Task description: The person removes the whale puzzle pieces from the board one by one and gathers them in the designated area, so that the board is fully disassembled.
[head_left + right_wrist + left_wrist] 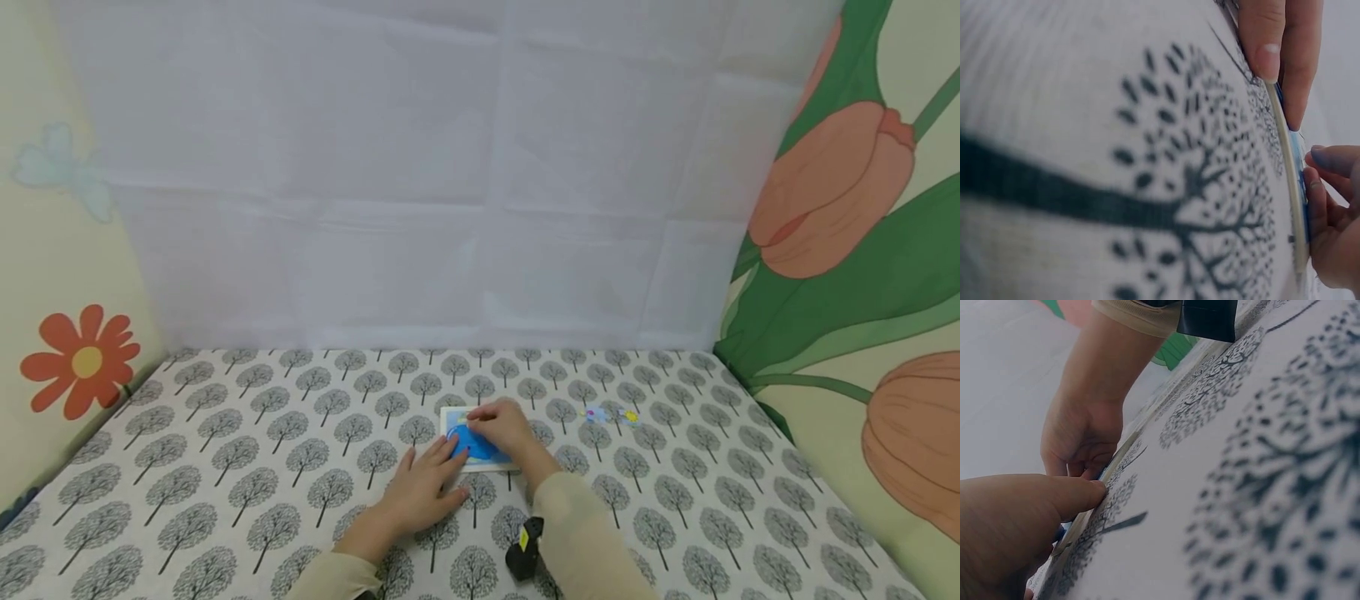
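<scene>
A flat picture puzzle board [486, 468] with a pale rim and a blue picture lies on the patterned cloth. My left hand [426, 492] rests at its near left corner, fingers spread and fairly straight, fingertips over the blue part. Bent over the board, my right hand [504, 427] pinches what seems a small puzzle piece at its far left part, mostly hidden by the fingers. In the left wrist view, the left thumb [1079, 495] reaches the board's edge. The right wrist view shows the right hand's curled fingers [1319, 187] against the board's surface.
Small colourful loose puzzle pieces [594, 414] lie to the right of the board, one with a yellow shape [630, 416]. A black device with a yellow label [524, 548] is by the right sleeve. Behind the table hangs a white sheet [420, 183].
</scene>
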### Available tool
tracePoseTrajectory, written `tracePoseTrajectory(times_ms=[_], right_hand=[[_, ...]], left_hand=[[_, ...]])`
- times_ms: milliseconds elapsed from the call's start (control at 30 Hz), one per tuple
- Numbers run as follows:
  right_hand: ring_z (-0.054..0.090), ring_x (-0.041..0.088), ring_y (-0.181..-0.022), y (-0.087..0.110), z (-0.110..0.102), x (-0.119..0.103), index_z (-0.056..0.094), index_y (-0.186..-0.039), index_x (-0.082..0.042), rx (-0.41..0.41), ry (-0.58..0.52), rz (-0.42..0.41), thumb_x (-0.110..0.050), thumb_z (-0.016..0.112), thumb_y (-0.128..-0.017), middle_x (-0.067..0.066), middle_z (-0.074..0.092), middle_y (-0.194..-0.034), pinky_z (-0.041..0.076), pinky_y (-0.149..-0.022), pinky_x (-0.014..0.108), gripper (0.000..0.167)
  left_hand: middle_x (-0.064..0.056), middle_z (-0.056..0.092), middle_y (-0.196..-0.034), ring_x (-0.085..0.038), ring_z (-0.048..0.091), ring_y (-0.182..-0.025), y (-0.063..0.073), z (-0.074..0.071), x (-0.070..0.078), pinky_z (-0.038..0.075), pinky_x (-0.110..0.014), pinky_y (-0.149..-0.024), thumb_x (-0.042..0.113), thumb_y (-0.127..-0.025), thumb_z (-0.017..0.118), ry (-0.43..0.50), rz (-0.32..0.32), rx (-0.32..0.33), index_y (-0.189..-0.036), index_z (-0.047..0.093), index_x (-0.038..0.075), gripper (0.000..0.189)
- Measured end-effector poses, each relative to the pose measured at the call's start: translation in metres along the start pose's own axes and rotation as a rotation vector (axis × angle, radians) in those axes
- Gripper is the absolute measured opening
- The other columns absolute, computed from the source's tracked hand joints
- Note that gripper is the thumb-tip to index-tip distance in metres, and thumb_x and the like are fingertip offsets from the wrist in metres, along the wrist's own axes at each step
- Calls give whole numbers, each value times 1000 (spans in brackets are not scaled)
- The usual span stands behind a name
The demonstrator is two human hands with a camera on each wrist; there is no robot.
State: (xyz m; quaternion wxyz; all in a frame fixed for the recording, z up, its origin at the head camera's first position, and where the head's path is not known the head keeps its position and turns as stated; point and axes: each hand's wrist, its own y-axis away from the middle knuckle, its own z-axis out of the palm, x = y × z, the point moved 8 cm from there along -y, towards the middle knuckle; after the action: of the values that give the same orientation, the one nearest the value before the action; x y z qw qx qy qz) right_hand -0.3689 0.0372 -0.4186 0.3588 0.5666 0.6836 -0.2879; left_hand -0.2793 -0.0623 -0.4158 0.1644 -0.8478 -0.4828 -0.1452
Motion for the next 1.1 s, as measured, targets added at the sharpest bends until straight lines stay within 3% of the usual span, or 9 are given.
tracePoseTrajectory(times_ms=[400, 700, 1100], right_hand=[[53, 17, -81, 2, 5, -6, 68, -89, -14, 7, 151, -24, -20, 60, -79, 0, 58, -87, 42, -71, 34, 13], [52, 17, -81, 0, 6, -4, 68, -87, -16, 23, 142, 10, -20, 61, -78, -1, 57, -85, 41, -71, 35, 12], [50, 14, -71, 0, 5, -11, 67, -84, -14, 43, 204, -18, -17, 59, -78, -3, 57, -78, 41, -64, 31, 10]], left_hand=[[-14, 25, -137, -31, 17, -125, 1, 3, -1, 9, -61, -91, 35, -85, 51, 0, 8, -5, -130, 40, 5, 54], [-14, 25, -137, -31, 18, -125, 1, 1, -1, 9, -61, -92, 35, -85, 51, 2, 4, -6, -130, 40, 5, 54], [-15, 26, -137, -31, 18, -125, 1, 2, -1, 8, -60, -92, 34, -85, 52, 10, 2, -3, -129, 40, 5, 55]])
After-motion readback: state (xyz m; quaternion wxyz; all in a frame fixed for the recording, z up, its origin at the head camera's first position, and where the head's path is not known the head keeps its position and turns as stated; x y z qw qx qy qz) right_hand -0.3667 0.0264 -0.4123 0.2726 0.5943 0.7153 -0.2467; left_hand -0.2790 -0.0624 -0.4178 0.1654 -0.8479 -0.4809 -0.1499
